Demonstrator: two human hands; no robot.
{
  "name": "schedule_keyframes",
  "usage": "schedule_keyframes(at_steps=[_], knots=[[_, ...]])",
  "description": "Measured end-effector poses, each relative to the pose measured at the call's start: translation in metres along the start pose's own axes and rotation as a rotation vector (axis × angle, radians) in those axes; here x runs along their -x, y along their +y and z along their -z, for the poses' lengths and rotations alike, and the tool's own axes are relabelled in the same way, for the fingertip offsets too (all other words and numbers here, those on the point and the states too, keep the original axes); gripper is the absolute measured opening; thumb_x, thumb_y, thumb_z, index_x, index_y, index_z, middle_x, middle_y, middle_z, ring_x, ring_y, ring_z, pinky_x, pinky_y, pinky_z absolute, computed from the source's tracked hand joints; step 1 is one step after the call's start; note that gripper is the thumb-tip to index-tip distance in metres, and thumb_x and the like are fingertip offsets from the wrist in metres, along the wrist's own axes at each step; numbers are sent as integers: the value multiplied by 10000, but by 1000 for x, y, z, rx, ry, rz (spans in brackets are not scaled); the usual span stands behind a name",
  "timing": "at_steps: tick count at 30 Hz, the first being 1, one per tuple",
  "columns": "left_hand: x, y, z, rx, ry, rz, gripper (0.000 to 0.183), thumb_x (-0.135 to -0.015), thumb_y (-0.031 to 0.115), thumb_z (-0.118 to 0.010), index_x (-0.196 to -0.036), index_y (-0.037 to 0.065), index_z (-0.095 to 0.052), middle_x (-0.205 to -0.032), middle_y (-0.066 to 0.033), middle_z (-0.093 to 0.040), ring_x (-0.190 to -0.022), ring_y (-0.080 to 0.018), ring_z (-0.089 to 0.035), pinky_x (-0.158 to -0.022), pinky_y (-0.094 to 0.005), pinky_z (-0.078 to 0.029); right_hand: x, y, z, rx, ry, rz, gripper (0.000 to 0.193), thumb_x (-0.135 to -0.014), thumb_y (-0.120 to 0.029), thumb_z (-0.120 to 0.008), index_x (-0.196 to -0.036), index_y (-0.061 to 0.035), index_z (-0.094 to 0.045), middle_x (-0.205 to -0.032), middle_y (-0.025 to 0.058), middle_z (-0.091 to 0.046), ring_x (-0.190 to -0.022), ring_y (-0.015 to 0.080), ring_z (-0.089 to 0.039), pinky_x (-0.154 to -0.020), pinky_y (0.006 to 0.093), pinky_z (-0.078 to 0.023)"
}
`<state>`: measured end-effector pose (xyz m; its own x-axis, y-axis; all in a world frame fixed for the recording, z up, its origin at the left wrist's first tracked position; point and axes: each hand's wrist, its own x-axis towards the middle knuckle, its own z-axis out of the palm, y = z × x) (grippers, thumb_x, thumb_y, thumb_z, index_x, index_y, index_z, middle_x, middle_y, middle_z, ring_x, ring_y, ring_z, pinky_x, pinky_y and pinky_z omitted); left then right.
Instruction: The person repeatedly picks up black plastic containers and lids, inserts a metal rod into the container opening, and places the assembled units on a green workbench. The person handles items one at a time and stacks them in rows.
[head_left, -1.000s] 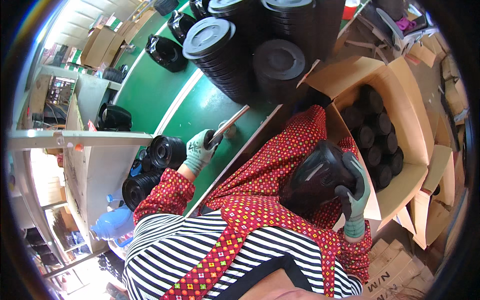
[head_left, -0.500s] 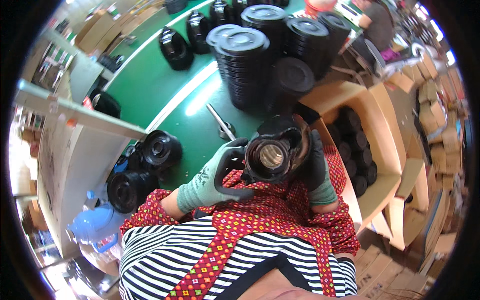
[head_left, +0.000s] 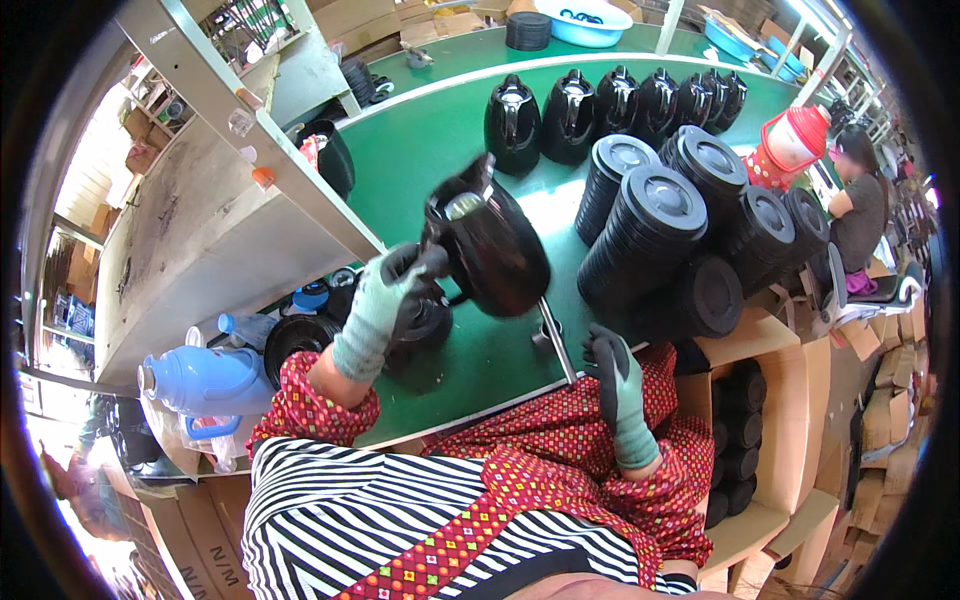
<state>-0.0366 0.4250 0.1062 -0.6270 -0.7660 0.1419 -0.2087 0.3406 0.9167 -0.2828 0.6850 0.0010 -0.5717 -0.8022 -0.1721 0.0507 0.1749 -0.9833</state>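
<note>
My left hand (head_left: 385,300), in a green glove with dark palm and fingers, grips the handle of a glossy black vacuum jug (head_left: 500,255). The jug hangs tilted above the green bench, its spout and silvery mouth toward the upper left. My right hand (head_left: 620,395), gloved alike, is apart from the jug, low at the bench's front edge. Its fingers are loosely bent and apart, with nothing seen in them. Nearest to it is a metal rod (head_left: 555,340) with a round dark cup (head_left: 545,336) beside it, partly behind the jug.
Stacks of black round lids (head_left: 665,200) stand right of the jug. A row of black jugs (head_left: 570,115) lines the bench's far side. At right is an open carton (head_left: 785,440) of black parts; at left, a blue flask (head_left: 205,380) and a grey post (head_left: 290,150). Another person (head_left: 858,210) sits far right.
The jug has gone from between both hands at my lap to over the bench, in my left hand alone. My right hand has let go of it. The view has shifted too.
</note>
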Motion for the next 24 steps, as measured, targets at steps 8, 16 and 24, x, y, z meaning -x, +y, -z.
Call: schedule_keyframes(at_steps=[8,16,24], knots=[[-208,-86,-12,-250,667,75,381,-930,380,-772,-949,0,-749,-718,-86,-675,-646,-180,-610,-642,-358,-476,17,46,8,585,67,426,378,-909,-155,-746,-1258,-22,-687,-1148,170,-731,-1042,343,-701,-905,422,-560],[-354,-184,0,-35,829,204,361,-887,391,-826,-945,36,-805,-744,-71,-732,-676,-203,-651,-658,-402,-492,4,38,7,621,34,476,330,-904,-169,-750,-1193,-13,-714,-1096,173,-732,-981,359,-703,-851,433,-569],[-340,-160,-23,-308,768,259,636,-782,515,-871,-1153,22,-715,-1187,-235,-683,-1090,-381,-673,-929,-470,-526,-1,37,7,578,60,470,305,-887,-136,-752,-1162,-6,-730,-1094,175,-735,-976,368,-703,-854,442,-565]])
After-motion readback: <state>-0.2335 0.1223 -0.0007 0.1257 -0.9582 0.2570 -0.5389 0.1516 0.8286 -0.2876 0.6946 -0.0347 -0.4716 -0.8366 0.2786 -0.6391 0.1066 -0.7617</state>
